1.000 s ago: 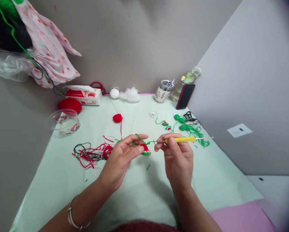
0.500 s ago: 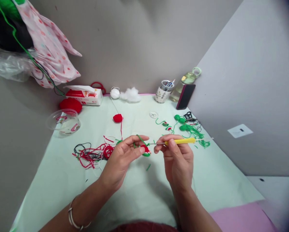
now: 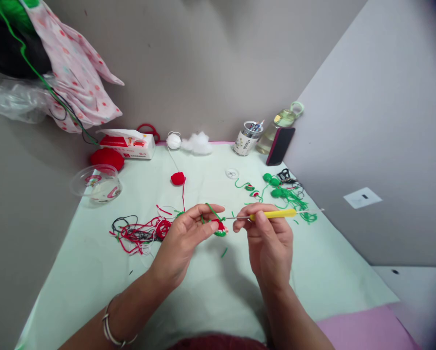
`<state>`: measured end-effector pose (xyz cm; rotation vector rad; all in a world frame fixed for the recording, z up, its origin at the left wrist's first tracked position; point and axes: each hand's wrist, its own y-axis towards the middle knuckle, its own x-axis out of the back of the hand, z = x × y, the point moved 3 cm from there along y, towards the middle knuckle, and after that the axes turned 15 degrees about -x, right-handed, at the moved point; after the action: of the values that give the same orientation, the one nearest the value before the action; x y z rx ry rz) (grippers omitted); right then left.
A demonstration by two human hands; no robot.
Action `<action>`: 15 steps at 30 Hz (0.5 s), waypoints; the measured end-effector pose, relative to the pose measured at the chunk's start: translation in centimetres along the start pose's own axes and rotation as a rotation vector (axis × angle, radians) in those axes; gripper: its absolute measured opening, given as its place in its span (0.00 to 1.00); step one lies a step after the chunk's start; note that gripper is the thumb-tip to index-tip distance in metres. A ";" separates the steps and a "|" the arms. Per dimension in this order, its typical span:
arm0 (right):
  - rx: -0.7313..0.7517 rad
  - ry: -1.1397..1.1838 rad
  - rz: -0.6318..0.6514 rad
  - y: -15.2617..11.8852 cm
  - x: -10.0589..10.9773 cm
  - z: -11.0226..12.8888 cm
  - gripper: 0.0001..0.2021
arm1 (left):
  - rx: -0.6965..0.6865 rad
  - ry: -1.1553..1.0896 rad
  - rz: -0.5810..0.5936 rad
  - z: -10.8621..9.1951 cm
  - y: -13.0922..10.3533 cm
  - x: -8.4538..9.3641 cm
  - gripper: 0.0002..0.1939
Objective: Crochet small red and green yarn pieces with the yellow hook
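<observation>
Between the thumb and fingers of my left hand (image 3: 183, 240) is a small crochet piece (image 3: 220, 228), red in the middle with a white and green edge. Green yarn (image 3: 213, 211) runs from it over my left forefinger. My right hand (image 3: 270, 238) is closed around the yellow handle of a crochet hook (image 3: 279, 213). The hook's thin metal shaft points left, and its tip meets the green yarn at the top of the piece. Part of the crochet piece is hidden by my left thumb.
Tangled red, black and white yarn (image 3: 141, 235) lies left of my hands, with a red yarn ball (image 3: 178, 178) behind. Green yarn (image 3: 290, 194) lies to the right. Further back stand a tissue box (image 3: 143, 147), a pencil can (image 3: 245, 141), a phone (image 3: 280, 146) and a bottle (image 3: 269, 138).
My right hand and the crochet hook have shifted very slightly to the right. My left hand and the crochet piece look the same.
</observation>
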<state>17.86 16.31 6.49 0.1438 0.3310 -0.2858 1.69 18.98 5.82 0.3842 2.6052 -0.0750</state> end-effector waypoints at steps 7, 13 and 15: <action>-0.015 -0.005 0.000 -0.1 0.0 -0.1 0.07 | -0.023 -0.031 0.003 -0.1 0.0 0.0 0.05; 0.007 -0.011 -0.008 -0.2 -0.1 -0.2 0.07 | -0.023 -0.045 0.016 0.0 0.0 -0.1 0.04; 0.009 -0.016 -0.015 -0.3 -0.1 -0.1 0.07 | -0.022 -0.048 0.016 0.0 0.0 -0.1 0.04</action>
<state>17.60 16.06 6.39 0.1480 0.3154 -0.3031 1.77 18.98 5.84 0.3899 2.5529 -0.0494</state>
